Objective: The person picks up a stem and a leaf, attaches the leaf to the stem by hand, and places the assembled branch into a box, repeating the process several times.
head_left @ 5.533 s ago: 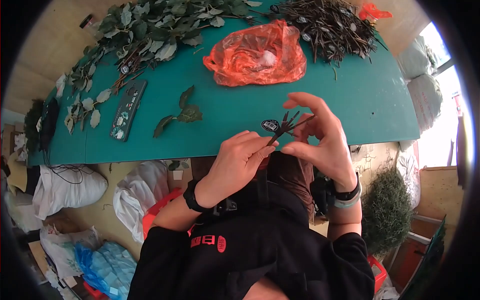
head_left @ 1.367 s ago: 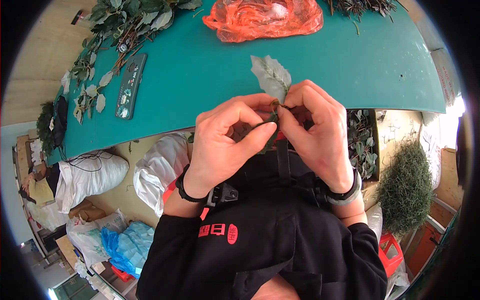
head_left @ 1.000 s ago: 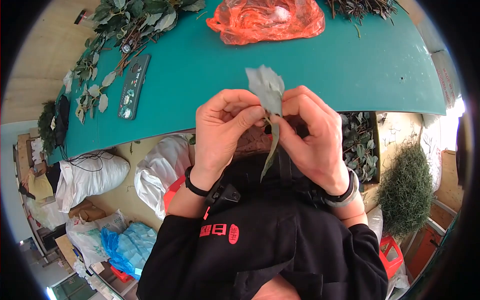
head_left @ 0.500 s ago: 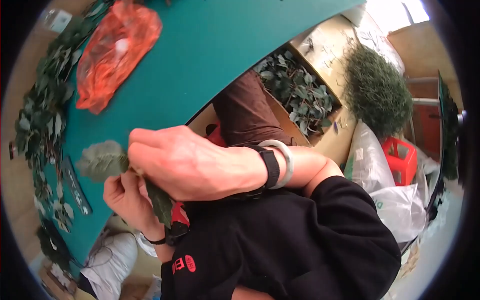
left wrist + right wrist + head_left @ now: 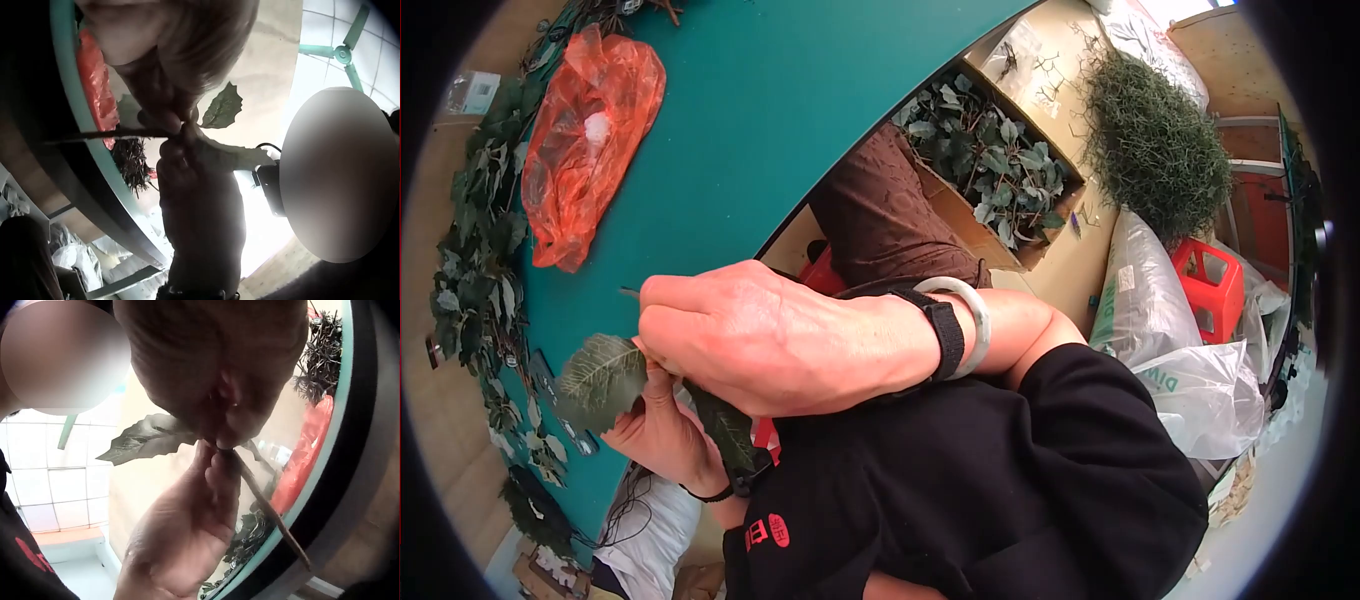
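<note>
Both hands meet at the lower left of the head view, over the table's near edge. Between their fingertips is an artificial leaf sprig; one toothed green leaf [image 5: 600, 375] points left, and another leaf [image 5: 725, 430] hangs below the knuckles. My right hand [image 5: 750, 330] pinches it at the join, hiding much of the left hand [image 5: 662, 437], whose thumb and finger pinch the same spot. A thin brown stem [image 5: 275, 515] runs out from the fingertips in the right wrist view. In the left wrist view the stem [image 5: 112, 134] shows opposite the leaves.
On the green table [image 5: 730, 150] lie a crumpled red plastic bag [image 5: 590, 150], a leafy pile [image 5: 480, 260] and a phone [image 5: 565, 410]. An open carton of leaves [image 5: 990, 160], a bushy green bundle [image 5: 1155, 145], a red stool [image 5: 1205, 290] and plastic sacks [image 5: 1150, 290] stand right.
Earlier the left hand held a bare branched stem with a label while a leaf sprig lay on the table; now both hands pinch a leaf sprig. The head view has swung right.
</note>
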Action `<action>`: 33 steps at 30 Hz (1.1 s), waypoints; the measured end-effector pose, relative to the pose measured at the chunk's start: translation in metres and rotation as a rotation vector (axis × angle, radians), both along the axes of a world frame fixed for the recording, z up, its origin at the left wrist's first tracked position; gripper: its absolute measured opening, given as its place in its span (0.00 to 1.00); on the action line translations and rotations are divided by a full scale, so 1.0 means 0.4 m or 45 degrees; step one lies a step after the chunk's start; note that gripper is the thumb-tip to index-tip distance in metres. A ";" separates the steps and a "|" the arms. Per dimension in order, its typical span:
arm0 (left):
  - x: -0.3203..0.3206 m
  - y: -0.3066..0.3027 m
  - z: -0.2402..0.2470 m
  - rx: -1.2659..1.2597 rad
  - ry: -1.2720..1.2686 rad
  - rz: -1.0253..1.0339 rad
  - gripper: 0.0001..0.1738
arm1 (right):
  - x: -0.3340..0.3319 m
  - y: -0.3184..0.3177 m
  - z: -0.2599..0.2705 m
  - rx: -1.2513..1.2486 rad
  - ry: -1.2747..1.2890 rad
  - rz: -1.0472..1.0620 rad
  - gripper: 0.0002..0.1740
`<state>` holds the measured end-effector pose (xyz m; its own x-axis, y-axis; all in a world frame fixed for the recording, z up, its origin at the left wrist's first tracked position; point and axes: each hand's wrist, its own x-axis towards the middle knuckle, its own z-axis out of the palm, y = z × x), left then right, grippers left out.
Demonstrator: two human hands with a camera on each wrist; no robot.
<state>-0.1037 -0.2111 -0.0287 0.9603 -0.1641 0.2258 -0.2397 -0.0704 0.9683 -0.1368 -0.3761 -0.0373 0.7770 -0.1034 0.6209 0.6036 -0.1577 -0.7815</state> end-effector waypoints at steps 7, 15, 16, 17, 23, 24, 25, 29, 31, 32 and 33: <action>0.018 -0.027 0.003 0.016 0.091 0.083 0.09 | 0.018 -0.023 -0.005 0.229 -0.032 -0.057 0.09; 0.028 -0.027 -0.011 0.315 -0.139 0.080 0.11 | 0.019 -0.038 -0.015 0.214 0.043 -0.037 0.08; 0.027 -0.034 -0.009 0.311 -0.143 0.082 0.11 | 0.020 -0.037 -0.016 0.209 0.044 -0.052 0.08; 0.024 -0.042 -0.007 0.258 -0.113 0.084 0.11 | 0.020 -0.037 -0.016 0.202 0.046 -0.063 0.08; 0.029 -0.056 -0.013 0.112 -0.090 0.025 0.07 | 0.014 -0.055 -0.010 0.182 0.088 -0.004 0.07; 0.032 -0.058 -0.011 0.104 -0.103 0.052 0.07 | 0.013 -0.060 -0.007 0.207 0.132 -0.004 0.07; 0.033 -0.063 -0.007 0.160 -0.152 0.017 0.07 | 0.011 -0.064 -0.003 0.233 0.175 0.003 0.07; 0.039 -0.086 0.030 0.244 -0.269 -0.177 0.07 | 0.000 -0.074 0.017 0.259 0.489 0.079 0.07; 0.044 -0.093 0.053 0.230 -0.309 -0.297 0.06 | 0.001 -0.057 0.006 0.440 0.513 0.100 0.06; 0.042 -0.086 0.060 0.232 -0.263 -0.343 0.09 | 0.001 -0.057 0.010 0.438 0.503 0.165 0.06; 0.041 -0.079 0.066 0.227 -0.215 -0.401 0.11 | 0.000 -0.062 0.016 0.400 0.545 0.148 0.06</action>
